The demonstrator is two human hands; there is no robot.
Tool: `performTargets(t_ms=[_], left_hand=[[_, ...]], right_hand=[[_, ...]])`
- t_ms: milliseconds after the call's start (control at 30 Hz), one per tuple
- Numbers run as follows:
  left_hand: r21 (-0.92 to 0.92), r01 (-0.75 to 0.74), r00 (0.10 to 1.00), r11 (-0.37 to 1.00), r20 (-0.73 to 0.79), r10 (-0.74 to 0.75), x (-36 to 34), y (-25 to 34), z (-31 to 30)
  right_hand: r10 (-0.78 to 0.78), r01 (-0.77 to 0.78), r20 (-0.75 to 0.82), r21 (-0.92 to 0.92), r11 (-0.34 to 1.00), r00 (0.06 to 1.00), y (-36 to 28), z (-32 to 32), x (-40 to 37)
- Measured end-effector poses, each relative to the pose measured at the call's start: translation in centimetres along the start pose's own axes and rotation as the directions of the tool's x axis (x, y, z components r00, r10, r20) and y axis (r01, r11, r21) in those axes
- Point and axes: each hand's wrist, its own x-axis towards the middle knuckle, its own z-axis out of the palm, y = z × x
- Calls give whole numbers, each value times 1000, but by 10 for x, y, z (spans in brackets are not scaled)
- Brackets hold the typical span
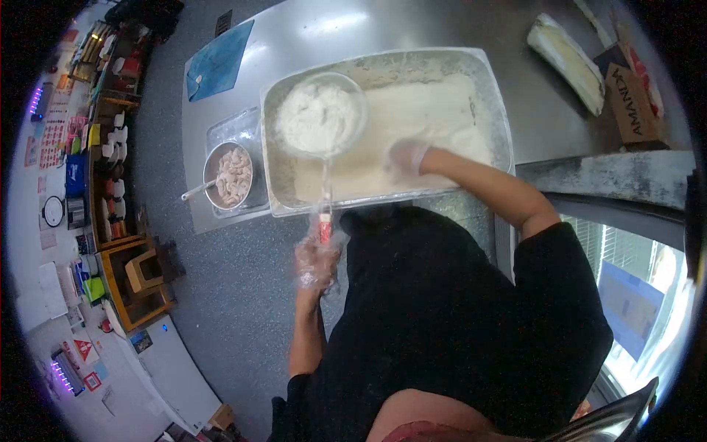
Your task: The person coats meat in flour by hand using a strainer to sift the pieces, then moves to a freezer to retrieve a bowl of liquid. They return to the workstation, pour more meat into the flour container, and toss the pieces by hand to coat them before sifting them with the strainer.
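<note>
My left hand (317, 259), in a clear plastic glove, is closed around the red-marked handle of a round strainer (326, 171). The strainer's bowl is heaped with white flour (318, 116) and overlaps the left part of a large rectangular tub (499, 110). Across the bottom of the tub lies more flour (434, 103). Low over this flour, near the tub's front middle, is my gloved right hand (405, 159), its fingers smeared by motion. Left of the tub, a metal bowl (208, 166) holds pale raw meat pieces (234, 177), and its handle points left.
The tub stands on a steel table (412, 26). Under the bowl lies a clear tray (250, 129), and behind it a blue cloth (219, 62). At right are a long white bag (565, 62) and a cardboard box (632, 107). Shelving (110, 169) lines the far left.
</note>
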Motion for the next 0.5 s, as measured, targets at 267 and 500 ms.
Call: performTargets(t_ms=[267, 500], left_hand=[[180, 3, 991, 984, 134, -27, -2, -15, 1], [342, -12, 990, 939, 133, -36, 3, -10, -7]], right_hand=[[-218, 197, -114, -166, 966, 969, -26, 11, -2], [171, -170, -10, 17, 985, 985, 0, -19, -38]])
